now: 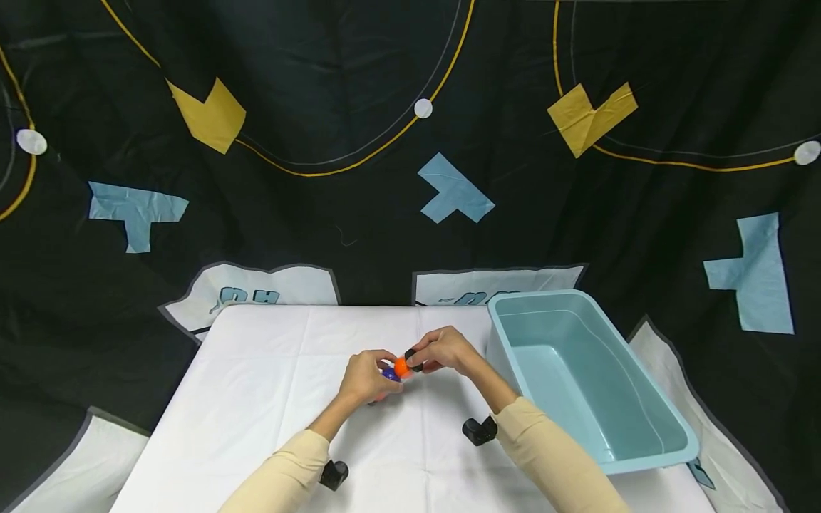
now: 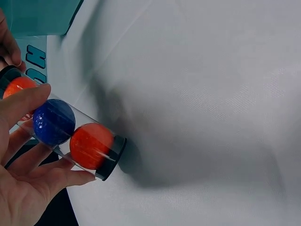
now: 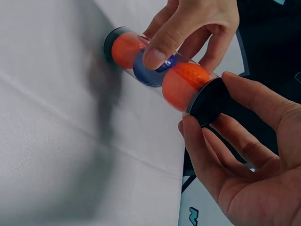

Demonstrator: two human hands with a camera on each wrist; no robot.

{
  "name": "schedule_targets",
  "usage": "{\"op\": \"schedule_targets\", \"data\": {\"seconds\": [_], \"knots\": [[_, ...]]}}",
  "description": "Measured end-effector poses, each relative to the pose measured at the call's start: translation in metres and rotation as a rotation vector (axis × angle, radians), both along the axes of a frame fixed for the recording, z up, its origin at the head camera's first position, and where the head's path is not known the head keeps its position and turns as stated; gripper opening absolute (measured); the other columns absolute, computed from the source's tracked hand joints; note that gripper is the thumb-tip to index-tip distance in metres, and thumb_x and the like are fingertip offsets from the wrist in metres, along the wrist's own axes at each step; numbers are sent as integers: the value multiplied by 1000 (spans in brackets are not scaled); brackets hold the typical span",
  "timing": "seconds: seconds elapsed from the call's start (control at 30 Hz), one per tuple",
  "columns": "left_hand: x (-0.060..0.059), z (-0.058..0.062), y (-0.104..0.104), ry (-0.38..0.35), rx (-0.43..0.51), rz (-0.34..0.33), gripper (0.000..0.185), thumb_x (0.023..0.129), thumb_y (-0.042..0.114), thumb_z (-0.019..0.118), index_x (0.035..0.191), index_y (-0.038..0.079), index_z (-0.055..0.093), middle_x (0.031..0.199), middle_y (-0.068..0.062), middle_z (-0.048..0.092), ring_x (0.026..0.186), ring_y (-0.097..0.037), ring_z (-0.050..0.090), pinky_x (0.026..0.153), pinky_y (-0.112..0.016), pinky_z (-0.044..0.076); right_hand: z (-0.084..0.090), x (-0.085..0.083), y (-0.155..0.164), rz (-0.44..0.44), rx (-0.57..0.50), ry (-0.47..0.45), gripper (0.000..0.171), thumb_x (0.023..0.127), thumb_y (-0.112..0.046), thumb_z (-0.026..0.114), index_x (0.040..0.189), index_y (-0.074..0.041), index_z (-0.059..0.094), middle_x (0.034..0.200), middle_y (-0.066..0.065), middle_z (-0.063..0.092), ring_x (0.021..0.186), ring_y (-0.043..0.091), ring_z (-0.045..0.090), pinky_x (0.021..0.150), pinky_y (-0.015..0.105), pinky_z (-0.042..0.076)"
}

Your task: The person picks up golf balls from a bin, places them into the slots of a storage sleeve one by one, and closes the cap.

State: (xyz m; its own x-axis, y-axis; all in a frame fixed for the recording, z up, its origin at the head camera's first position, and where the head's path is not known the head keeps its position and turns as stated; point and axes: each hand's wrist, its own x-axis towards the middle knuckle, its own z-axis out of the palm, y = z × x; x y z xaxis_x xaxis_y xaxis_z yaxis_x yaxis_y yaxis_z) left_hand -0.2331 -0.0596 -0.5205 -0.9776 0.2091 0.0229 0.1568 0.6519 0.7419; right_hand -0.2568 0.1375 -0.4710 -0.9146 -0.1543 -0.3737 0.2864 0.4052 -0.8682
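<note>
A clear plastic tube [image 2: 70, 136] with black end caps holds an orange ball, a blue ball [image 2: 53, 121] and another orange ball [image 3: 185, 84]. My left hand [image 1: 365, 377] grips the tube around its middle, just above the white tablecloth. My right hand [image 1: 442, 349] pinches the black cap [image 3: 210, 101] at the tube's right end between thumb and fingers. The other black cap [image 2: 113, 157] sits at the tube's far end, close to the cloth.
A light blue plastic tub [image 1: 590, 377] stands empty on the right side of the white table [image 1: 256, 399]. Behind the table hangs a black backdrop with yellow and blue tape shapes. Black wrist mounts [image 1: 477, 431] show on both forearms.
</note>
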Motion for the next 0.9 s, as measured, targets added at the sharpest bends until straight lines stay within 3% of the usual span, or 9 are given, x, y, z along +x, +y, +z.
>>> {"op": "schedule_targets", "data": {"seconds": [0.27,0.63,0.9], "knots": [[-4,-3,-1,23,0,-8,44,60,17,97,99,12,77,90,-7,78,86,-26,73,74,-37,58,1,-1,1,-12,22,-1,20,75,-10,88,90,-2,78,90,8,77,68,24,71,74,38,62],[-3,-2,3,-31,2,-7,45,63,20,97,103,14,77,95,-10,78,86,-24,72,74,-37,57,4,-1,0,-22,81,-1,20,74,-8,89,88,-1,77,86,8,76,64,22,70,72,37,62],[-2,-3,1,-23,8,11,44,63,20,97,102,13,77,96,-9,79,89,-28,73,77,-40,58,3,0,-2,-15,37,6,21,75,-8,89,90,1,78,88,9,76,66,22,73,71,36,62]]}}
